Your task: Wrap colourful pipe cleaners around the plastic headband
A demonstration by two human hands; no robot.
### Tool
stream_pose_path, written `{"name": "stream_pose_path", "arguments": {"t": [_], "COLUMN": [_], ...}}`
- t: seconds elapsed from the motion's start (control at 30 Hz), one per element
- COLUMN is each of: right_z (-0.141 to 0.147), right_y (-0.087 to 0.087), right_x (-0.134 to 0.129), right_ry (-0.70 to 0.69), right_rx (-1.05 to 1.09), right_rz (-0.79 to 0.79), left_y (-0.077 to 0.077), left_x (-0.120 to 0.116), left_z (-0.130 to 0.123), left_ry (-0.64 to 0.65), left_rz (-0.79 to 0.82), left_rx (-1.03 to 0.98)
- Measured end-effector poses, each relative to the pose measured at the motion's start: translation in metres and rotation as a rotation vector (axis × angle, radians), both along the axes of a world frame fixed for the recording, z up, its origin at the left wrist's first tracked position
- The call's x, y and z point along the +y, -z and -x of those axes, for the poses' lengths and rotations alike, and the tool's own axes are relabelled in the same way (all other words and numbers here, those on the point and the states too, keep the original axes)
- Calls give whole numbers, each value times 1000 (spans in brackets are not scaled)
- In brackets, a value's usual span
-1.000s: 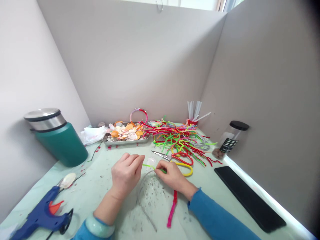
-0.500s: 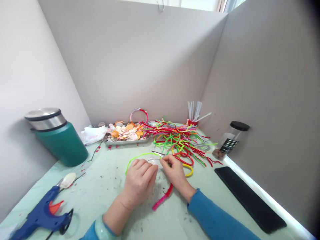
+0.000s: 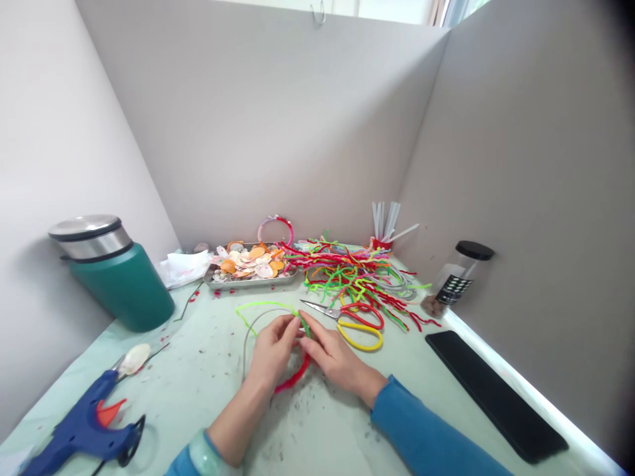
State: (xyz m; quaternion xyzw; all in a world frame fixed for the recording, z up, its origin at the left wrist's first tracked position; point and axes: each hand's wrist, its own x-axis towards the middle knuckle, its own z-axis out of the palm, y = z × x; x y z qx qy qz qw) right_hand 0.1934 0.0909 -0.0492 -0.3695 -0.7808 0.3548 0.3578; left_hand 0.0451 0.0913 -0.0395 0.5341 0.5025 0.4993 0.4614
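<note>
Two bare hands meet just on the near, left side of the scissors [image 3: 347,314], both closed on one hoop [image 3: 296,377]. The left hand [image 3: 272,350] pinches it between thumb and fingers; the right hand [image 3: 335,357] grips its green stretch, thumb and forefinger pressed to it (how the hidden fingers sit, I cannot tell). The hoop is red on its near side and bare grey at its left, and a lime strand [image 3: 258,305] runs from the fingertips out to the left of the scissors. Right behind the scissors lies a tangled heap of fuzzy stems [image 3: 352,271]; beyond them to the left are the tray [image 3: 251,284] of shells [image 3: 255,258] and a pink-and-red ring [image 3: 292,231]. Well left of the scissors are the green bottle [image 3: 119,284] and, nearer, the blue glue gun [image 3: 89,423]; to their right, the jar [image 3: 456,284] and black pad [image 3: 496,396].
</note>
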Motion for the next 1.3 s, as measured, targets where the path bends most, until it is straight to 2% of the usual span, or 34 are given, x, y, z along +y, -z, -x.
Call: {"name": "stream_pose_path", "arguments": {"t": [0.1, 0.2, 0.37, 0.47, 0.67, 0.73, 0.87, 1.0, 1.1, 1.3], "right_z": [1, 1, 2, 2, 1, 1, 2, 4, 4, 4], "right_y": [-2, 0, 7, 8, 2, 1, 2, 4, 5, 4], "right_x": [-3, -2, 2, 4, 1, 1, 2, 5, 6, 7], "right_ry": [-52, -13, 141, 190, 167, 170, 176, 213, 257, 310], "right_rx": [-50, -38, 40, 98, 169, 200, 209, 134, 130, 129], "right_rz": [-64, -99, -141, -143, -145, -139, -131, -116, -120, -150], "left_y": [-3, -2, 2, 1, -8, -8, -2, 1, 0, -2], "left_x": [0, 0, -2, -4, -11, -11, -11, -13, -15, -11], "left_z": [-1, -2, -4, -7, -11, -10, -7, -6, -6, -6], "left_ry": [-66, -64, -45, 17, 211, 242, 150, 130, 138, 110], "left_rz": [12, 39, 63, 109, 122, 63, -104, -97, -64, -60], "left_rx": [-107, -154, -4, 33, -111, -20, 396, 737, 789, 725]}}
